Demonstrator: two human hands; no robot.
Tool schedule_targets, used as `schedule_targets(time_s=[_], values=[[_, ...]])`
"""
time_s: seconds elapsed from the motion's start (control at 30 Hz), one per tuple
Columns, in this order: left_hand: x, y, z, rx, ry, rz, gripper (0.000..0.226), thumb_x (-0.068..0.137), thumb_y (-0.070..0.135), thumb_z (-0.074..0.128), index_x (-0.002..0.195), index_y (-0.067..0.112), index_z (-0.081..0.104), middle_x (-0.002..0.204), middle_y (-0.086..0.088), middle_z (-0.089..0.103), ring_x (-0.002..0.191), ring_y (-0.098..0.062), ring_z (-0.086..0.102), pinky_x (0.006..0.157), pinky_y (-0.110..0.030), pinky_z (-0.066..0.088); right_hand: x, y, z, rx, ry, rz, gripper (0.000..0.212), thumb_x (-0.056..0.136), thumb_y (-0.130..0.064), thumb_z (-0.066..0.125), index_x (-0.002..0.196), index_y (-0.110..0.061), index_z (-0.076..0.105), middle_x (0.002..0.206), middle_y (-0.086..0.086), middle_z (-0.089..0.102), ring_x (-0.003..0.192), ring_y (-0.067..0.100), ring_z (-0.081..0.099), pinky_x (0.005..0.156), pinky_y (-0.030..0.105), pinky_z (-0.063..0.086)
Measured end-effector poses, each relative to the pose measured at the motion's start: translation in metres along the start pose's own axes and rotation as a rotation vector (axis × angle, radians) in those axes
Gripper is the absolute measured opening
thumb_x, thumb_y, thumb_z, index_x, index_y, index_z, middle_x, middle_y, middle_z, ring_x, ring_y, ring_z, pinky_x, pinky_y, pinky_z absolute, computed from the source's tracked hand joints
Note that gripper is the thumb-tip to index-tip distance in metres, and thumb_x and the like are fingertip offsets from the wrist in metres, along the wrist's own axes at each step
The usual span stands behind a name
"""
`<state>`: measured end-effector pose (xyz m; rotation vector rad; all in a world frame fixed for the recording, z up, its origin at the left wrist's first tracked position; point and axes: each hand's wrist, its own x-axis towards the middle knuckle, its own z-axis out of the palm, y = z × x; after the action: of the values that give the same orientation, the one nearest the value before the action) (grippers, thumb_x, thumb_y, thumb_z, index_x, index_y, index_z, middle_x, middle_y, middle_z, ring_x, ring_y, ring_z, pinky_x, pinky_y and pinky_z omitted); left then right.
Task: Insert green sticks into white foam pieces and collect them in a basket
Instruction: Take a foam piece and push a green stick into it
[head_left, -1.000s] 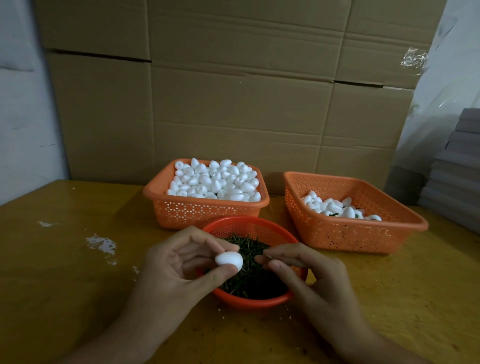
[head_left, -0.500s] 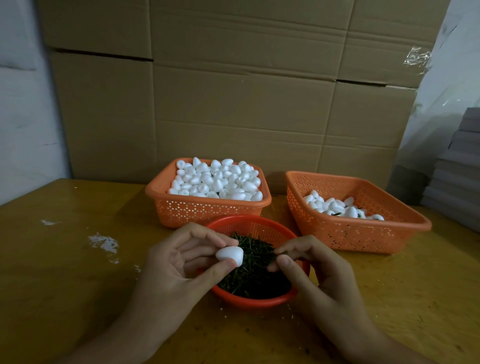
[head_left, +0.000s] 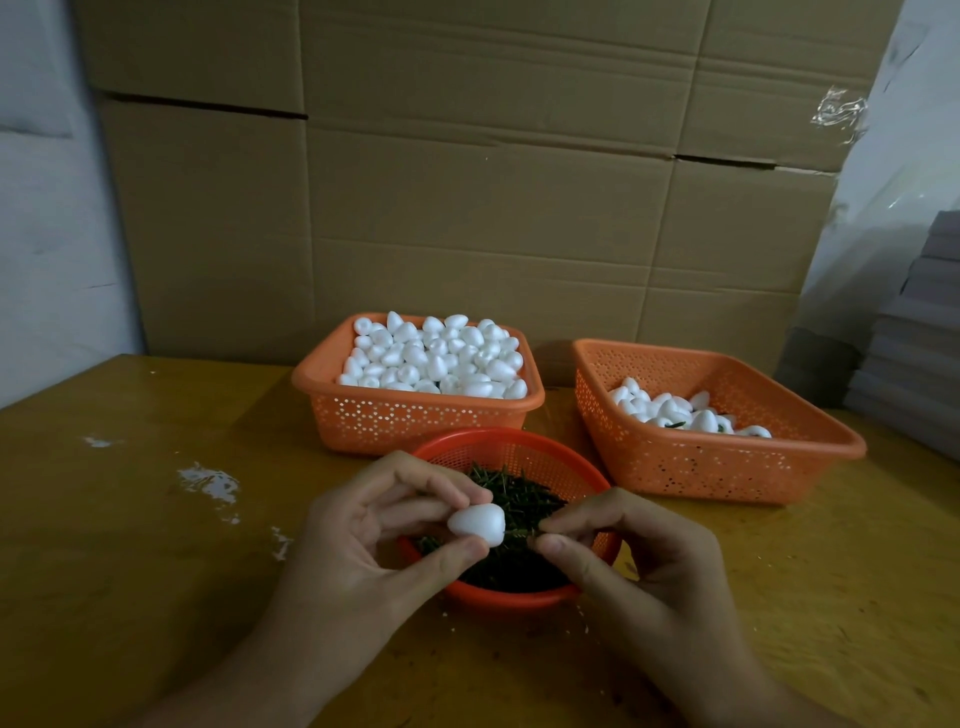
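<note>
a wall of cardboard boxes (head_left: 467, 208) is standing behind a yellow wooden table (head_left: 130, 571), and a grey stack (head_left: 919, 332) is sitting at the right edge. two square orange baskets are resting side by side at the back of the table. the right basket (head_left: 727, 467) is holding a small heap of white foam pieces (head_left: 675, 410), a few of them showing bits of green. the left basket (head_left: 415, 410) is sitting full to the brim with plain foam pieces (head_left: 436, 358). in front of them, a round red basket (head_left: 498, 434) is holding a pile of green sticks (head_left: 519, 499). both hands are hovering over this round basket. the left hand (head_left: 363, 545) is pinching one foam piece (head_left: 477, 524) between thumb and fingertips, the other fingers curling behind it. the right hand (head_left: 639, 561) is pinching a thin green stick (head_left: 522, 532) between thumb and forefinger, its tip meeting the foam piece's right end. white smears (head_left: 208, 483) are marking the table to the left.
</note>
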<state>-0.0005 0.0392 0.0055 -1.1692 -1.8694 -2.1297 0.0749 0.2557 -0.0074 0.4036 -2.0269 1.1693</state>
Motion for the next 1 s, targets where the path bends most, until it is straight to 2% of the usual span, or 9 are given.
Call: schedule_targets(time_s=[0.2,0.33,0.4,0.53,0.6,0.73,0.83,1.0], values=[[0.000,-0.001,-0.001,0.016,-0.013,0.014,0.024,0.075,0.029,0.087,0.093,0.029,0.071,0.110,-0.004,0.079,0.105,-0.025,0.077,0.088,-0.024,0.060,-0.001,0.001,0.000,-0.015,0.012,0.033,0.013,0.088,-0.038,0.079,0.100,-0.034,0.080,0.090,-0.014,0.079,0.081,0.015,0.075,0.071,0.029,0.059],[-0.001,-0.003,-0.001,0.057,-0.018,0.037,0.026,0.075,0.030,0.088,0.095,0.031,0.070,0.110,-0.004,0.079,0.107,-0.025,0.076,0.091,-0.028,0.060,-0.002,0.000,-0.001,-0.074,-0.061,0.004,0.015,0.093,-0.031,0.075,0.107,-0.034,0.080,0.097,-0.019,0.079,0.086,0.011,0.076,0.073,0.029,0.059],[-0.002,-0.003,-0.001,0.100,-0.028,0.065,0.027,0.076,0.030,0.087,0.095,0.033,0.070,0.109,0.000,0.080,0.106,-0.022,0.076,0.088,-0.028,0.061,-0.002,-0.001,-0.001,-0.113,-0.110,-0.027,0.016,0.095,-0.028,0.075,0.109,-0.034,0.079,0.101,-0.022,0.078,0.090,0.008,0.076,0.073,0.029,0.058],[-0.003,-0.002,0.000,0.116,-0.039,0.082,0.025,0.076,0.029,0.087,0.094,0.032,0.069,0.107,0.002,0.080,0.105,-0.020,0.077,0.086,-0.029,0.061,-0.001,-0.003,-0.001,-0.097,-0.139,-0.067,0.011,0.096,-0.024,0.077,0.102,-0.029,0.069,0.098,-0.020,0.076,0.088,0.001,0.075,0.075,0.012,0.053],[-0.002,-0.002,-0.001,0.095,-0.036,0.079,0.026,0.076,0.027,0.087,0.094,0.030,0.070,0.106,0.001,0.080,0.105,-0.021,0.077,0.086,-0.030,0.062,0.000,-0.004,-0.001,-0.084,-0.149,-0.054,0.016,0.096,-0.025,0.077,0.099,-0.030,0.062,0.096,-0.017,0.078,0.088,0.000,0.076,0.076,0.010,0.052],[-0.003,-0.002,0.000,0.067,-0.053,0.081,0.028,0.075,0.024,0.089,0.096,0.030,0.071,0.106,-0.003,0.081,0.104,-0.024,0.078,0.086,-0.031,0.062,0.000,-0.006,-0.002,-0.114,-0.215,-0.026,0.020,0.096,-0.029,0.076,0.098,-0.031,0.056,0.090,-0.019,0.076,0.083,0.003,0.075,0.069,0.015,0.051],[-0.004,0.001,0.002,0.052,-0.057,0.095,0.030,0.075,0.022,0.089,0.098,0.029,0.072,0.105,-0.003,0.081,0.103,-0.024,0.078,0.087,-0.030,0.062,0.001,-0.009,-0.002,-0.124,-0.255,-0.011,0.020,0.097,-0.031,0.075,0.098,-0.031,0.055,0.086,-0.018,0.074,0.078,0.008,0.074,0.062,0.025,0.052],[-0.007,0.003,0.007,0.059,-0.076,0.136,0.033,0.075,0.021,0.089,0.102,0.031,0.072,0.103,0.000,0.082,0.102,-0.023,0.078,0.089,-0.034,0.061,0.001,-0.015,0.000,-0.108,-0.281,0.005,0.021,0.097,-0.031,0.074,0.098,-0.030,0.054,0.092,-0.018,0.077,0.086,0.008,0.077,0.070,0.029,0.057]])
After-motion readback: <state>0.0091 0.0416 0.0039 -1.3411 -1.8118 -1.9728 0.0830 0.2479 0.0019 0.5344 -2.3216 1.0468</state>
